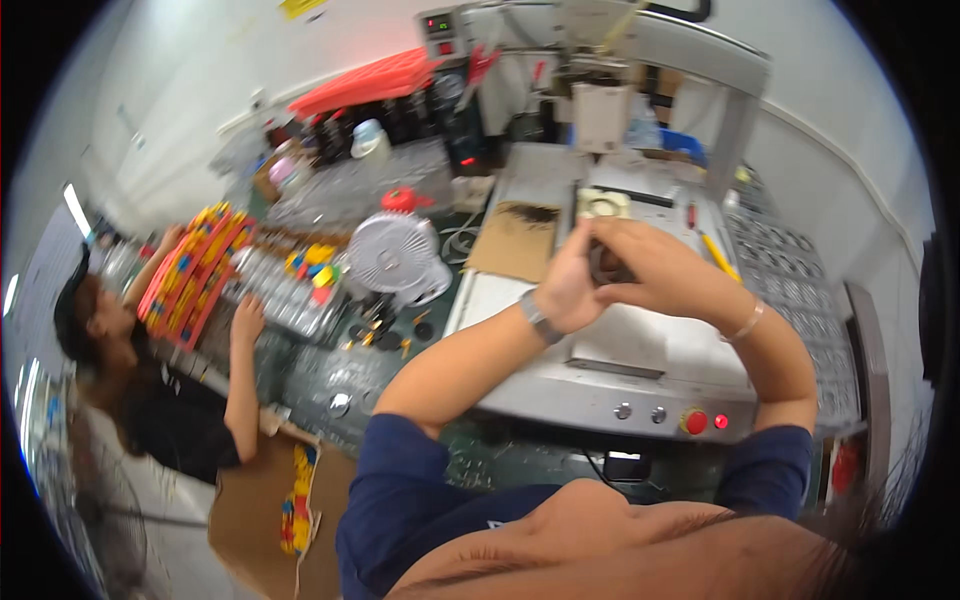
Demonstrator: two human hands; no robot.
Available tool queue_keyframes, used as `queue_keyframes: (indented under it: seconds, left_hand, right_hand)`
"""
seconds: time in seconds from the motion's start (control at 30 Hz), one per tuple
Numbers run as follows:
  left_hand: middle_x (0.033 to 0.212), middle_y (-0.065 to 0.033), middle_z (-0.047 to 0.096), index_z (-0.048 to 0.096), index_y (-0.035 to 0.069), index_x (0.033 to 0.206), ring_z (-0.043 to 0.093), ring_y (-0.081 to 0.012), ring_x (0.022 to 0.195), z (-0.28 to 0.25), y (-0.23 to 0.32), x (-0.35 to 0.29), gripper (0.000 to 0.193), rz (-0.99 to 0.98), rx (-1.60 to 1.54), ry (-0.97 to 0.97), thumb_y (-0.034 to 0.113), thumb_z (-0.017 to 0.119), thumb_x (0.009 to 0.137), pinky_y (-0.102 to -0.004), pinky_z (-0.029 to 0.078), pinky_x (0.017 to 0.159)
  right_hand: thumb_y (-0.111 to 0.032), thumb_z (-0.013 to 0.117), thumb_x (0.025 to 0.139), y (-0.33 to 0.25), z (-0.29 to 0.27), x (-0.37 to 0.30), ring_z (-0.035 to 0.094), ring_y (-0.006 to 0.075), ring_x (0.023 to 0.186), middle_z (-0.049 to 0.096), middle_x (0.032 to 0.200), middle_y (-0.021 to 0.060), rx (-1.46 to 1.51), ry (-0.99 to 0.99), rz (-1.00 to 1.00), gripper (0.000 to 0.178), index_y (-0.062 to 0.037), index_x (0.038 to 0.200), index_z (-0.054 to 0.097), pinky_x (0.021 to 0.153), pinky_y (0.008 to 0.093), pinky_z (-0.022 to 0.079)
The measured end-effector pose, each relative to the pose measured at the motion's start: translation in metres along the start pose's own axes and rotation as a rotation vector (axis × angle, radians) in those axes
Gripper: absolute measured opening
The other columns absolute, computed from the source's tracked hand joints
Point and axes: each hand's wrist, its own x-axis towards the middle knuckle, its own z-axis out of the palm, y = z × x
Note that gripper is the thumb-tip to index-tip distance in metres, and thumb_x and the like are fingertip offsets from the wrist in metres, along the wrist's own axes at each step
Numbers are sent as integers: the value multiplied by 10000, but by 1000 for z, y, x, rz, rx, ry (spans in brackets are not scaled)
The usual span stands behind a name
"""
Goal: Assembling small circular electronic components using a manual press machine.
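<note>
My left hand (pixel 572 288) and my right hand (pixel 665 268) meet over the machine's bed, fingers closed together. Between them is a small dark round piece (pixel 608 264), mostly covered by my fingers, so its exact kind is unclear. Just beyond my fingertips sits a cream block with a ring-shaped recess (pixel 605 204). A brown cardboard sheet (pixel 512 240) with dark smudges lies left of that block. Past my right hand, a yellow pen-like stick (pixel 718 258) rests on the bed.
A press head (pixel 600 115) stands behind the block. Buttons, including a red one (pixel 694 421), line the machine's front. Clear trays of round parts (pixel 790 290) lie at right. Leftward are a white fan (pixel 390 255) and a co-worker (pixel 150 390) beside red racks (pixel 195 275) of colourful pieces.
</note>
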Motion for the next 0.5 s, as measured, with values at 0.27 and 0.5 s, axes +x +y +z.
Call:
queue_keyframes:
  seconds: [0.27,0.5]
  left_hand:
    - [1275,-50,586,515,136,1291,563,-231,1176,9,-15,-2,575,-50,-108,-124,564,261,1003,-431,470,972]
    - [1377,-119,494,376,112,1424,481,-291,1280,15,5,-18,859,-158,-165,-322,745,109,909,-462,394,1063]
  right_hand:
    - [-219,744,681,-12,6,-19,548,362,1118,530,1280,172,-380,215,-157,663,-51,1283,522,945,441,453]
    - [-260,725,749,-7,-12,-14,623,282,910,575,1124,127,-382,183,-281,419,-140,1132,606,745,383,524]
